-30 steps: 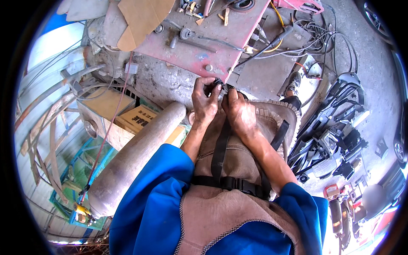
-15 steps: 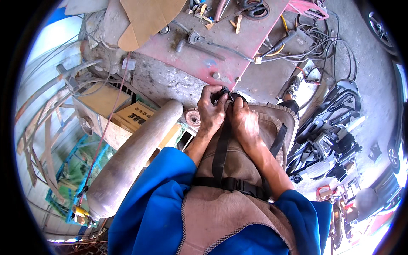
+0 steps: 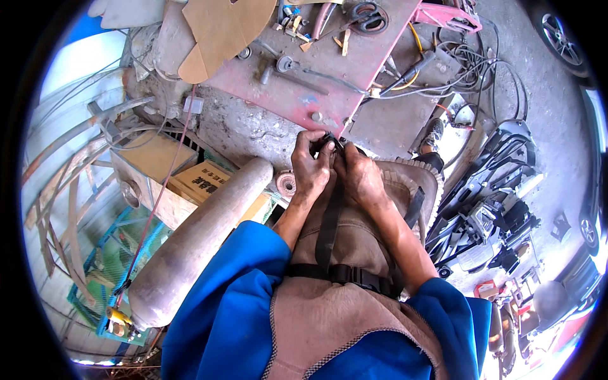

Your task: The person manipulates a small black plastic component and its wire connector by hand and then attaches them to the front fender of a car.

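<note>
Hands (image 3: 335,168) pinching small dark part (image 3: 329,140), probably buckle.

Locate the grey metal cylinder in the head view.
The grey metal cylinder lies slantwise left of centre, beside the person's left forearm, its upper end near the left hand and a cardboard box.

A worn red desk (image 3: 329,88) stands ahead, strewn with scissors (image 3: 367,16), a sheet of brown cardboard (image 3: 221,28) and loose cables (image 3: 468,63) trailing off its right edge. A long grey metal cylinder (image 3: 199,237) lies slanted at the left, just beside a printed cardboard box (image 3: 202,183). Further left, a green wire crate (image 3: 120,266) sits low among curved metal strips (image 3: 76,183). Black machine parts (image 3: 494,215) are heaped on the concrete floor (image 3: 544,95) at the right.
</note>
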A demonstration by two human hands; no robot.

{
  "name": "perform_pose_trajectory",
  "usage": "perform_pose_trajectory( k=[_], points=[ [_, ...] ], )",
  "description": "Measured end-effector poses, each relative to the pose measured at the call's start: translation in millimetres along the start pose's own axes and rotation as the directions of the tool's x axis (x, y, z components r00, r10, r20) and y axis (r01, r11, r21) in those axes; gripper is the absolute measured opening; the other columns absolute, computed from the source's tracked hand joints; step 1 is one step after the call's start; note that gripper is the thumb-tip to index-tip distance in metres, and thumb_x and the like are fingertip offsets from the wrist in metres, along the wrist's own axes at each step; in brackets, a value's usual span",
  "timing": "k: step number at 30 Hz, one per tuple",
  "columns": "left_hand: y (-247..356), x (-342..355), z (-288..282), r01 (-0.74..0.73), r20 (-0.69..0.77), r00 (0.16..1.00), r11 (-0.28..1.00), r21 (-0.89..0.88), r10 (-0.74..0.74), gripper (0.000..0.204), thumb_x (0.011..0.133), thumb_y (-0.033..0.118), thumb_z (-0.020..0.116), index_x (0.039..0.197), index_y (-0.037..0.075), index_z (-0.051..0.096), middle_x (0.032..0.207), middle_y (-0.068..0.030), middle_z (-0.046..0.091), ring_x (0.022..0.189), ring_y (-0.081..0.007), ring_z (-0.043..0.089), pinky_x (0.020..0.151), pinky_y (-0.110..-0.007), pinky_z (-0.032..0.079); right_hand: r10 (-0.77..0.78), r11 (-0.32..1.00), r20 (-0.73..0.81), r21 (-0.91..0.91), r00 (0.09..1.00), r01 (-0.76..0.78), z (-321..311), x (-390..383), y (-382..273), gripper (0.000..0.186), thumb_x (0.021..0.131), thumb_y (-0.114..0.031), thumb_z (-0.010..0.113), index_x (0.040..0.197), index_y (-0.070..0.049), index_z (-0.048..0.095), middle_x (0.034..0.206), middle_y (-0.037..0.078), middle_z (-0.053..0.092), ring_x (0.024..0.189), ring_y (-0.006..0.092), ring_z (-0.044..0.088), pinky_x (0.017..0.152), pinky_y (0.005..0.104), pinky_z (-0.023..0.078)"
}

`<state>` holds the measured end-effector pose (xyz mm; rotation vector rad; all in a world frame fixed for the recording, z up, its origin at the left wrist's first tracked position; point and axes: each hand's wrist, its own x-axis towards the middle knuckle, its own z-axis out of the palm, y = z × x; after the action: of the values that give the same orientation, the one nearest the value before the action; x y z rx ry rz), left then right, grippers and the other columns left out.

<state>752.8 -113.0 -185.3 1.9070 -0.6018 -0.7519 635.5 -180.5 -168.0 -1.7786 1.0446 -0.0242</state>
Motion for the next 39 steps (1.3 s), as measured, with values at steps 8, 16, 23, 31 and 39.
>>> perform_pose_trajectory(
  k=[8, 16, 23, 31, 39],
  points=[
    [-3.2, -0.7, -0.2, -0.031, 0.014, 0.999, 0.999, 0.035, 0.030, 0.023, 0.085, 0.001, 0.068, 0.105, -0.001, 0.056, 0.093, -0.0088, 0.062, 0.084, -0.0160, 0.061, 0.076, -0.029, 0.050, -0.009, 0.996, -0.029, 0.088, 1.000, 0.011, 1.9, -10.2, 4.0, 0.021, 0.088, -0.019, 0.061, 0.091, -0.002, 0.048, 0.077, 0.027, 0.063, 0.073, 0.0466, 0.062, 0.061, 0.0532, 0.049],
    [-4.3, -1.2, -0.6, -0.014, 0.055, 0.998, 1.000, 0.026, 0.013, 0.022, 0.088, 0.000, 0.064, 0.107, -0.001, 0.053, 0.096, -0.0073, 0.059, 0.087, -0.0127, 0.058, 0.078, -0.027, 0.049, -0.056, 0.997, -0.112, 0.039, 0.992, 0.061, 6.2, -11.0, 5.9, 0.019, 0.089, -0.017, 0.060, 0.090, -0.002, 0.048, 0.073, 0.027, 0.061, 0.069, 0.0473, 0.061, 0.058, 0.0531, 0.048],
    [-0.9, -0.9, -1.2, -0.024, 0.054, 0.998, 0.998, 0.065, 0.021, 0.021, 0.088, 0.000, 0.065, 0.106, -0.001, 0.054, 0.096, -0.0073, 0.059, 0.087, -0.0132, 0.058, 0.079, -0.027, 0.049, -0.050, 0.996, -0.064, 0.068, 0.997, 0.054, 4.7, -7.4, 7.8, 0.019, 0.089, -0.018, 0.061, 0.090, -0.003, 0.049, 0.072, 0.027, 0.061, 0.067, 0.0474, 0.061, 0.056, 0.0540, 0.046],
    [1.9, -3.5, 0.5, 0.020, 0.000, 1.000, 0.998, 0.058, -0.020, 0.022, 0.085, 0.002, 0.066, 0.105, -0.001, 0.056, 0.094, -0.0104, 0.062, 0.084, -0.0180, 0.061, 0.077, -0.031, 0.051, -0.046, 0.999, -0.069, 0.009, 0.997, 0.047, 8.3, -5.9, 5.5, 0.022, 0.088, -0.018, 0.063, 0.090, -0.004, 0.046, 0.067, 0.026, 0.060, 0.063, 0.0465, 0.060, 0.054, 0.0539, 0.047],
    [6.0, -2.6, 2.8, 0.032, -0.027, 0.999, 0.994, 0.101, -0.029, 0.022, 0.083, -0.001, 0.065, 0.104, -0.002, 0.057, 0.092, -0.0131, 0.063, 0.082, -0.0222, 0.063, 0.075, -0.033, 0.052, -0.030, 0.997, -0.065, -0.073, 0.997, 0.025, 17.1, -3.1, 10.4, 0.025, 0.086, -0.021, 0.064, 0.090, -0.005, 0.046, 0.077, 0.021, 0.063, 0.065, 0.0426, 0.063, 0.054, 0.0515, 0.050]
  ],
)
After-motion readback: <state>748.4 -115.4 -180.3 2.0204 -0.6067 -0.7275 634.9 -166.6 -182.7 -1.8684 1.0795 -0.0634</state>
